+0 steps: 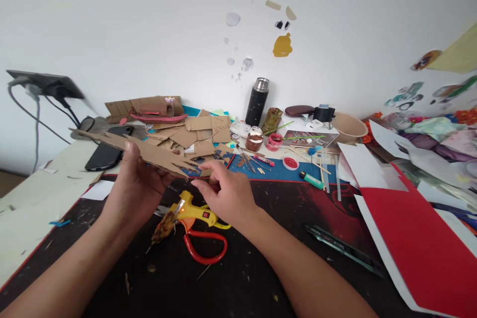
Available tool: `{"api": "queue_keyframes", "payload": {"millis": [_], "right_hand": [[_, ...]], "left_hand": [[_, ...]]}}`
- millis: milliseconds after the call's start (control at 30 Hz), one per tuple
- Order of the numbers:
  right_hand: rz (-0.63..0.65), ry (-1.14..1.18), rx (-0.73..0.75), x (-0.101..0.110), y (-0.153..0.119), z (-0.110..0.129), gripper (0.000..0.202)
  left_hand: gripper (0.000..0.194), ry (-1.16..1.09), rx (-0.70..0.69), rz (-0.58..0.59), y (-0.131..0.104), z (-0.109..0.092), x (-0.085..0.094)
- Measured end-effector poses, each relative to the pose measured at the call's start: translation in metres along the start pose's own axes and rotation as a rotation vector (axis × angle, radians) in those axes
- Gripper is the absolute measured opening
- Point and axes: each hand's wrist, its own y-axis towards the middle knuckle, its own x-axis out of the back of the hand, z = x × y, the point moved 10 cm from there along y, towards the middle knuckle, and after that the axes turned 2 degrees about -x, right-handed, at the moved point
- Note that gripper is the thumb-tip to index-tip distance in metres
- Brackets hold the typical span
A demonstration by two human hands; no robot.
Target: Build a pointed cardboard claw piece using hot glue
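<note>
hands (137, 184) at cut cardboard (154, 153), brown-filled jar (254, 141), red-filled tub (275, 142)

The held cardboard (152, 153) is left of the knife (342, 249).

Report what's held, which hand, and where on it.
Left hand: cardboard piece, gripped near its middle. Right hand: fingertips at its jagged end; can't tell whether gripping.

Jagged cardboard piece (156, 152) in the left hand (136, 186)
The right hand (229, 194) is close to its right end; nearer lie a yellow glue gun (197, 213) and red-handled scissors (206, 260).
</note>
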Motion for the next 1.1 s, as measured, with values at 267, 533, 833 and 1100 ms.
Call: {"api": "queue_keyframes", "payload": {"millis": [267, 533, 833, 1100], "right_hand": [[0.000, -0.110, 0.020, -0.003, 0.000, 0.002, 0.028], [0.013, -0.127, 0.029, -0.004, 0.001, 0.003, 0.023], [0.021, -0.136, 0.073, -0.005, 0.002, 0.005, 0.020], [0.013, -0.158, 0.097, -0.005, 0.001, 0.007, 0.020]], "left_hand": [[0.071, 0.009, 0.037, 0.028, -0.004, 0.006, -0.003], [0.064, 0.025, 0.047, -0.018, -0.004, 0.010, 0.000], [0.058, -0.010, 0.074, -0.014, -0.003, 0.016, 0.004], [0.055, -0.016, 0.059, -0.015, -0.001, 0.014, 0.006]]}}
